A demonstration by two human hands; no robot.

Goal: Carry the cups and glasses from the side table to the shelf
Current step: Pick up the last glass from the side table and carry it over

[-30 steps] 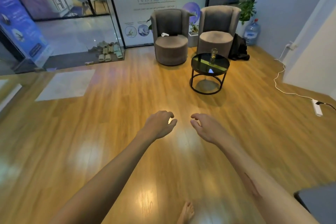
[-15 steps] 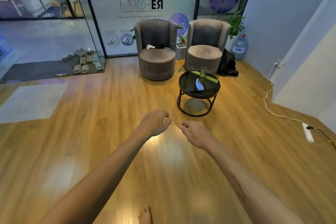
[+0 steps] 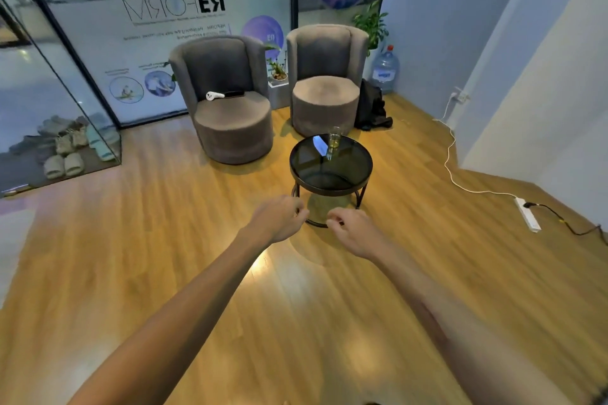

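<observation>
One glass (image 3: pixel 335 138) stands upright at the far edge of the round desk (image 3: pixel 330 171), straight ahead of both hands. Right hand (image 3: pixel 353 231) looks slightly nearer than the left hand (image 3: pixel 279 220); each grip loosely curled, empty.

A glass (image 3: pixel 335 139) stood on the far part of the round side table (image 3: pixel 330 182); two armchairs sat behind the table, the left armchair (image 3: pixel 227 99) bearing a controller (image 3: pixel 214 95), the right armchair (image 3: pixel 325 79) beside a water jug (image 3: pixel 384 71); a power strip (image 3: pixel 528 214) lay on the floor to the right.
</observation>
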